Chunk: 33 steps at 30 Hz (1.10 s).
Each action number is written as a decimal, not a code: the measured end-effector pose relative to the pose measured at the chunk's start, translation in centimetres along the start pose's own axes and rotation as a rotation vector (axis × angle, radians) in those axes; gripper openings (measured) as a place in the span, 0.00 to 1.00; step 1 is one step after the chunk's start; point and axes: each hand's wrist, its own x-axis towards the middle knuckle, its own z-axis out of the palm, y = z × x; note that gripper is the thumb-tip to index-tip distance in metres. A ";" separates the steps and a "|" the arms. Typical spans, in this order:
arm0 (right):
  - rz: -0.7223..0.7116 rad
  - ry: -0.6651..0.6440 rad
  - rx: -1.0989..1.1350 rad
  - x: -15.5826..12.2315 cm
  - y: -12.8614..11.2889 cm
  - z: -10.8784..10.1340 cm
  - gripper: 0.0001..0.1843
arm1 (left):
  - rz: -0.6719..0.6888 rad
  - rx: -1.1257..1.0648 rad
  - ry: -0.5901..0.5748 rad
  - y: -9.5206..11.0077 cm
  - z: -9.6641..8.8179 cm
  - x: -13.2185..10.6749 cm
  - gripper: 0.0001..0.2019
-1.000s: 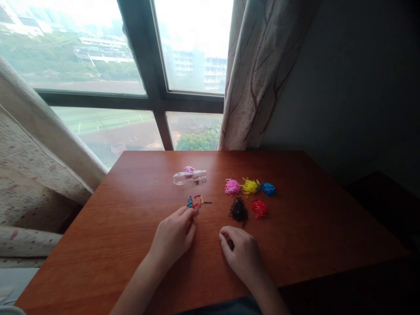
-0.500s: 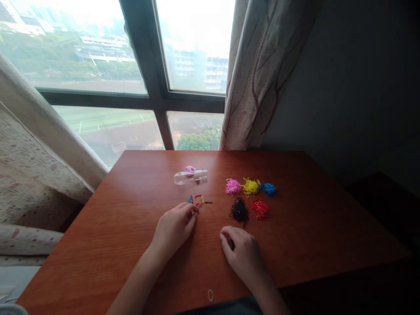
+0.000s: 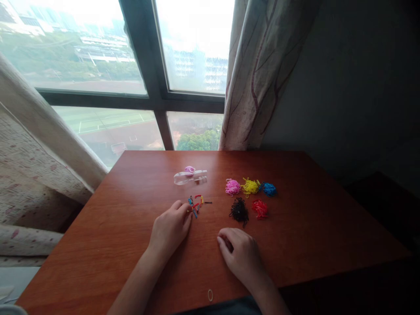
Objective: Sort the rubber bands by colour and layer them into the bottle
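My left hand (image 3: 169, 224) rests on the table with thumb and fingers pinched together. A small yellowish end of what looks like a rubber band (image 3: 189, 211) sticks out at its fingertips. Touching or just beside those fingertips is a loose cluster of small red, blue, yellow and black rubber bands (image 3: 196, 209). My right hand (image 3: 241, 253) lies curled on the table to the right, thumb against the fingers. Whatever it holds, if anything, is hidden. Beyond it are heaps of black (image 3: 239, 211) and red (image 3: 260, 209) rubber bands.
Farther back sit pink (image 3: 232, 187), yellow (image 3: 251, 186) and blue (image 3: 269, 189) rubber band heaps. A clear plastic bottle-like object (image 3: 183, 177) with a pink piece (image 3: 189, 170) lies behind the cluster. One pale rubber band (image 3: 210, 295) lies near the front edge. Window and curtains border the table.
My left hand has drawn back slightly to the left, uncovering a blue and red band in the cluster. My right hand has shifted very slightly left.
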 end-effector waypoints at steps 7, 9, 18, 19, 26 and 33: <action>0.004 -0.033 0.006 0.0 0.0 0.0 0.06 | -0.034 -0.012 0.065 -0.3 0.0 0.0 0.11; 0.003 -0.026 0.003 0.0 0.0 0.0 0.07 | -0.041 -0.004 0.054 -0.4 0.0 0.0 0.11; 0.015 -0.029 0.010 0.0 0.0 0.1 0.07 | 0.024 0.030 0.042 -0.2 0.1 0.1 0.12; 0.016 -0.029 0.011 0.0 0.0 0.1 0.07 | 0.032 0.036 0.037 -0.2 0.1 0.1 0.12; 0.037 -0.036 0.061 0.1 0.0 0.2 0.06 | 0.130 -0.109 0.102 -0.4 0.8 0.0 0.08; 0.035 0.003 0.069 2.8 -0.6 -0.3 0.16 | 0.344 -0.284 0.121 0.9 1.6 0.3 0.09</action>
